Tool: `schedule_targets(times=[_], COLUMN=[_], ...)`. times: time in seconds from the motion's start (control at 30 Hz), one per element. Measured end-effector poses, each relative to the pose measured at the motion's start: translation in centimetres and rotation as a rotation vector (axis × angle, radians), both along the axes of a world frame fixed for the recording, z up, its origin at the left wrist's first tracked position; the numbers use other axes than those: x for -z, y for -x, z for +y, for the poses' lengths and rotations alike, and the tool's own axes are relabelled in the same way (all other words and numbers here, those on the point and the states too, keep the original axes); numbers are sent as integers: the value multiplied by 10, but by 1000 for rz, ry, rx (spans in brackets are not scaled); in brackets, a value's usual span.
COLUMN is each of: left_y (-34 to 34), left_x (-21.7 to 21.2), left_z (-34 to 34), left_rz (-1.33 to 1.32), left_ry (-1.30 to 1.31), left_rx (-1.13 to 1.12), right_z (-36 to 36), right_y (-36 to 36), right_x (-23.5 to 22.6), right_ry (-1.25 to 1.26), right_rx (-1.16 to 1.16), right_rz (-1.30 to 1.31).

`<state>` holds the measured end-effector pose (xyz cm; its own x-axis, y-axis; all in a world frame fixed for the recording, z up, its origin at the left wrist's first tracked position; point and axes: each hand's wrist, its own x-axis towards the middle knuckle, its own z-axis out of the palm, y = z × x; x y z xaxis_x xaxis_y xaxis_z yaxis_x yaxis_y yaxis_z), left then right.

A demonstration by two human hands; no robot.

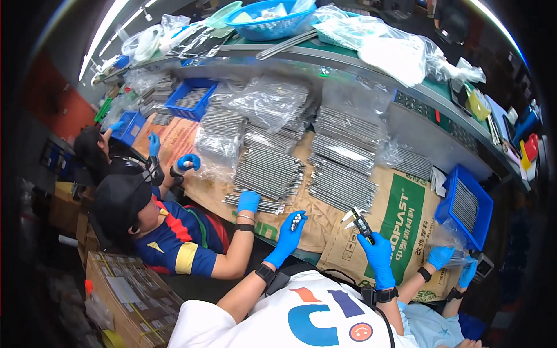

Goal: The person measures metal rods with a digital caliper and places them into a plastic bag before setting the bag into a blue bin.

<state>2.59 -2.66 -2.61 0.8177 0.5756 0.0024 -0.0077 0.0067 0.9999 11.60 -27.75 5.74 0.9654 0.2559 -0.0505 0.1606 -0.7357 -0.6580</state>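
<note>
My left hand [285, 240], in a blue glove, is closed round a small bunch of metal rods [296, 221]. Their pale round ends point up toward me, and the glove hides most of their length. In my right hand [378, 255], also gloved in blue, is a digital caliper [362, 225]. Its jaws lie beyond my fingers, over the brown paper sacking, with nothing seen between them. Ahead of my hands, metal rods [342, 187] lie side by side in a large stack. Another stack of rods [268, 171] sits to the left of it.
At left, a co-worker's gloved hand [249, 201] touches the near rods. Another co-worker's gloved hands hold a clear bag [458, 258] at right. A blue bin [486, 203] holds rods. Brown printed sacking [333, 246] covers the bench; a loaded shelf [342, 57] runs behind.
</note>
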Motion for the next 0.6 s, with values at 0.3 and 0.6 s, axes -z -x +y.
schedule_targets(times=[0.3, 0.6], left_y=[10, -2], left_x=[-39, -47], left_z=[5, 11], left_rz=[-45, 73], left_ry=[25, 15], left_rx=[78, 163], right_z=[43, 81], right_y=[-10, -20], right_x=[-11, -26], right_ry=[27, -11], right_rx=[-204, -313], right_rz=[-18, -15])
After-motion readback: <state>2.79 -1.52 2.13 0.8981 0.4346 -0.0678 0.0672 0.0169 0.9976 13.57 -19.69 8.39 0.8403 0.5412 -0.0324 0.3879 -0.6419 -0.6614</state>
